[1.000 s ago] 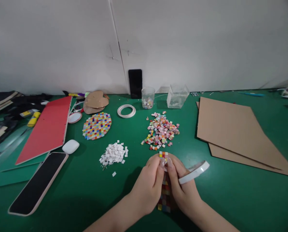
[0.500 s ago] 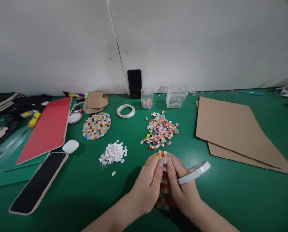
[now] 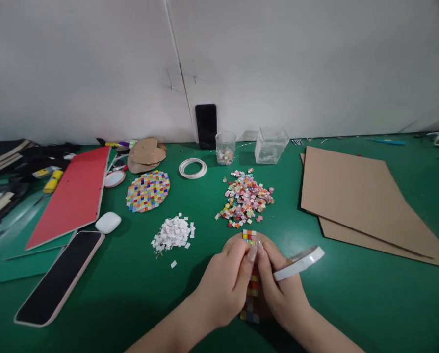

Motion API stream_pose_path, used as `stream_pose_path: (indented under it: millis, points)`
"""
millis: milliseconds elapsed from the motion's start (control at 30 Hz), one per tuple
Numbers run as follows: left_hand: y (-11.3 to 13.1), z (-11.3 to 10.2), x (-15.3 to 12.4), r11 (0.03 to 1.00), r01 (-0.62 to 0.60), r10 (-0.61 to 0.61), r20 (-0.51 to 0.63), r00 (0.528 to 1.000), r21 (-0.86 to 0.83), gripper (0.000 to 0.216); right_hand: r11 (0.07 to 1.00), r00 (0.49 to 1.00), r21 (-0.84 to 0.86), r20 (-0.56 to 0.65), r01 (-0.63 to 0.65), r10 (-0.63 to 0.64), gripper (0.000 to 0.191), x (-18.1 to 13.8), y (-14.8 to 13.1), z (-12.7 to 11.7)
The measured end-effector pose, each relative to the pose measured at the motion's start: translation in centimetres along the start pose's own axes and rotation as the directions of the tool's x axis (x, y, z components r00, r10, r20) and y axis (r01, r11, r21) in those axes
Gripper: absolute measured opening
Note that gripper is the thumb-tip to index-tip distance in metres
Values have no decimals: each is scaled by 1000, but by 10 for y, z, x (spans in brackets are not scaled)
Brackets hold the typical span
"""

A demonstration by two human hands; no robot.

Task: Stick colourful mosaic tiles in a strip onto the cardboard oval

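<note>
A round cardboard disc [image 3: 274,241] lies under both hands on the green table, with a band of coloured mosaic tiles [image 3: 249,234] down its middle. My left hand [image 3: 224,279] is closed above it, thumb and fingertips pinched together; whatever lies between them is too small to make out. Meeting it at the fingertips, my right hand [image 3: 281,289] is also closed. A roll of white tape [image 3: 303,263] is lodged at the right hand's fingers and sticks out to the right. The hands hide the middle of the tile band.
Beyond the disc lies a heap of coloured tiles [image 3: 245,198]; left of it, a pile of white squares [image 3: 173,233]. A tiled disc [image 3: 148,191], a tape ring [image 3: 193,168], a cup [image 3: 225,148], a clear box [image 3: 271,147], cardboard sheets [image 3: 351,186] and a phone [image 3: 59,279] surround the work.
My left thumb and fingertips have shifted slightly right and nearer to me, closing against the right fingertips. The white piece seen between the thumbs is now hidden. The tape roll stays at the right hand.
</note>
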State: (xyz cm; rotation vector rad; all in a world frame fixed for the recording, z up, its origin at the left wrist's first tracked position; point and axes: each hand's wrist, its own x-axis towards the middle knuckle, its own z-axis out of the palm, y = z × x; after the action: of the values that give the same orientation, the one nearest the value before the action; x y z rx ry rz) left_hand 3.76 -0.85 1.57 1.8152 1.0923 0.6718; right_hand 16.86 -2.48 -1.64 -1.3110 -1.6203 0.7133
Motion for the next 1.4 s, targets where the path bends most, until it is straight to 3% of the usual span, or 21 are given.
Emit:
stream_pose_path:
  millis: [200,367,667,733,833,933,1167,1400]
  points:
    - [-2,1,-1,998,-5,4,23,1000,64,21,999,1000,42,23,0,-1,30,-1,-2,-2]
    - [-2,3,-3,1000,24,-24,-30,999,2,19,998,994,68,105,15,-22,24,-2,-4,-4]
    - [6,0,-2,985,91,-93,-6,996,-147,22,997,994,58,98,48,-54,19,-6,1,-4]
    - [7,-1,0,934,179,-175,44,984,-310,25,997,990,64,129,44,-52,20,-4,2,-5]
    - [6,-5,5,718,307,-275,150,950,-625,30,995,988,90,148,33,-46,23,-1,1,-7]
    - [4,-11,10,589,301,-295,147,944,-750,34,996,989,86,140,33,-45,24,-1,1,-7]
    - [-1,-23,12,732,263,-281,74,957,-628,20,997,989,72,151,-3,-8,24,-1,3,-6]
    - [-2,-32,12,753,230,-267,33,963,-616,25,992,990,108,134,-59,44,24,2,6,-3]
